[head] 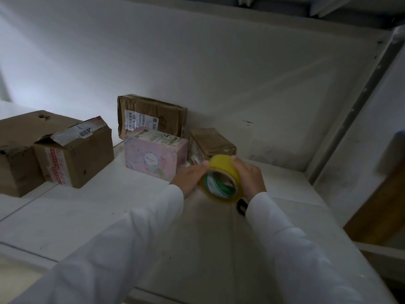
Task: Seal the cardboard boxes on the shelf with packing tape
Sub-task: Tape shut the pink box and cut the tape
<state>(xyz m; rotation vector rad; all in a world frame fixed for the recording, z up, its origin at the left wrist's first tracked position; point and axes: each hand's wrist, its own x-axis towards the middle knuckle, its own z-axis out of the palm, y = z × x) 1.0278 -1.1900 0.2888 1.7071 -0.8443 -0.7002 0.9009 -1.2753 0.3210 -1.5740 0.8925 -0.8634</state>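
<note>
Head view looks down at a white shelf (87, 216) where both hands hold a yellow tape roll (221, 179) between them, just above the shelf board. Left hand (190, 178), in a white sleeve (122, 249), lies against the roll's left side with its thumb laid on the yellow rim; its fingers are hidden, so how far they curl cannot be told. Right hand (249, 176), also in a white sleeve (291, 255), wraps over the roll's right side with the thumb on top of the rim. Something small and black (241, 207) shows just below the roll beside the right wrist; what it is cannot be made out. Just behind the roll sits a small brown taped box (211, 142), and to its left, close beside the left hand, a pink patterned box (155, 156) with a white label on top. Behind the pink one a flat brown parcel (151, 116) leans upright against the back wall. Farther left stand 2 brown cartons, touching: a medium carton (76, 154) with red-printed tape and its top flap raised, and a larger carton (19, 145) at the frame's left edge.
</note>
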